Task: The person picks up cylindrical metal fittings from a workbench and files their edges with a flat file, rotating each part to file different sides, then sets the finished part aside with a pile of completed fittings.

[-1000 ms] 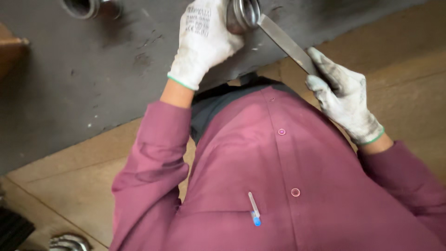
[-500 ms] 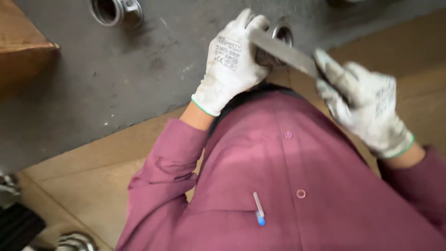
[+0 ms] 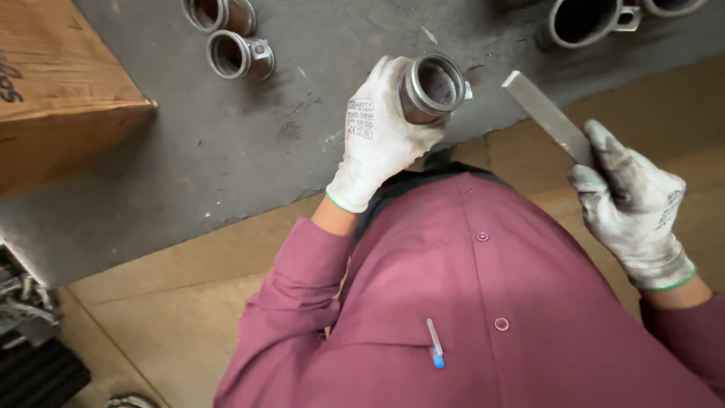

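Note:
My left hand [image 3: 381, 140], in a white work glove, is shut on a short round metal fitting [image 3: 432, 88] with its open mouth facing up, held just above the dark grey bench edge. My right hand [image 3: 630, 200], in a dirtier grey-white glove, grips a flat metal file [image 3: 545, 115] by one end. The file points up and to the left, and its tip hangs a little to the right of the fitting without touching it. Below both hands is my maroon buttoned shirt [image 3: 483, 302] with a pen in the chest pocket.
Two similar metal fittings [image 3: 240, 54] lie on the dark grey bench [image 3: 226, 151] at the top left, and larger ones [image 3: 585, 21] at the top right. A brown cardboard box [image 3: 57, 91] stands at the left. Tan floor tiles [image 3: 151, 302] lie below.
The view has shifted down the bench. The file was resting across the fitting's rim; now my right hand has drawn it away to the right, and the fitting's open mouth shows.

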`<state>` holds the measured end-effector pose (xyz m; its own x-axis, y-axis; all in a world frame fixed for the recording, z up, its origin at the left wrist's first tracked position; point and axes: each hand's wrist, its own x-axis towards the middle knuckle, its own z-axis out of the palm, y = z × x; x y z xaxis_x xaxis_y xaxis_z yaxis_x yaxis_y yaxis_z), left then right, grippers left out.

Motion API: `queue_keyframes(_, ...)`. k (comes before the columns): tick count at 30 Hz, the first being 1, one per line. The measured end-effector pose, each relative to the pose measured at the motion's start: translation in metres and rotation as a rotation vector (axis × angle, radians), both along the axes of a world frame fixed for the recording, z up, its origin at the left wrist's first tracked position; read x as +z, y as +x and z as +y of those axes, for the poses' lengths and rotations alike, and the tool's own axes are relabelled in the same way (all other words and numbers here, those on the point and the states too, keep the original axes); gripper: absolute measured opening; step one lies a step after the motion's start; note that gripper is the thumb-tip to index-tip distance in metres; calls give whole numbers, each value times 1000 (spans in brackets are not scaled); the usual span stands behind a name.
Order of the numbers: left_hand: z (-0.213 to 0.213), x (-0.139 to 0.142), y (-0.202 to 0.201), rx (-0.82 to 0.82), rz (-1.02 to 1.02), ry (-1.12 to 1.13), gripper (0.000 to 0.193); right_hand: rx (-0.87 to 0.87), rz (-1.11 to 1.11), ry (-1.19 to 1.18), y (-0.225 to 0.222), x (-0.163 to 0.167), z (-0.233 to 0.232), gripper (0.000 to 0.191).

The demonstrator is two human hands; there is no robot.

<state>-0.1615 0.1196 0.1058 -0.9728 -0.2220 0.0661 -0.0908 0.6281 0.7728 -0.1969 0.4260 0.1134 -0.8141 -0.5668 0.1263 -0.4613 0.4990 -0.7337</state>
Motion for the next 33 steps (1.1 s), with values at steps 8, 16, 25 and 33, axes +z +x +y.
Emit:
queue_keyframes(8,23,9,-3,-42,144,-133,57,226,226,205,-13,14,-32,52)
queue_keyframes(16,14,9,9,162,-50,334,43,60,98,46,-2,4,-21,48)
queue_keyframes(25,10,-2,26,96,-265,1247,42,22,-34,-41,-19,2,-29,44)
queue_keyframes(33,-6,-17,34,-115,-188,2053,92,-95,-288,-118,20,-35,-3,25)
